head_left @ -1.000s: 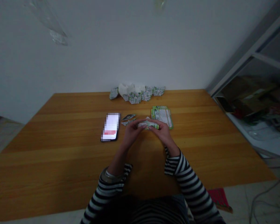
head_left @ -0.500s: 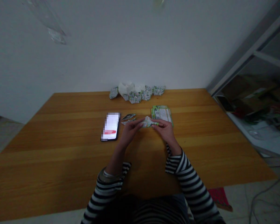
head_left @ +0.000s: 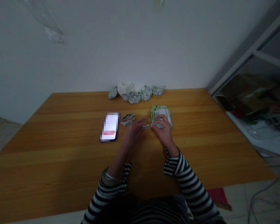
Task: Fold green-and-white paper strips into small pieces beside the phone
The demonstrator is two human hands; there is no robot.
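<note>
Both my hands meet over the middle of the wooden table (head_left: 60, 155). My left hand (head_left: 133, 133) and my right hand (head_left: 162, 130) pinch the two ends of a small printed paper piece (head_left: 151, 125), which now looks thin and flattened between them. Just beyond my right hand lies a stack of green-edged printed sheets (head_left: 162, 114). Two small folded paper pieces (head_left: 128, 119) lie beside my left hand. Both sleeves are black-and-white striped.
A lit phone (head_left: 110, 127) lies left of my hands. A heap of folded paper pieces (head_left: 136, 92) sits at the table's far edge by the white wall. A metal shelf frame (head_left: 252, 93) with clutter stands to the right. A red object (head_left: 218, 197) lies on the floor.
The paper piece was bunched between my fingers and is now pressed flat and stretched out. My right hand has shifted slightly forward toward the stack of sheets.
</note>
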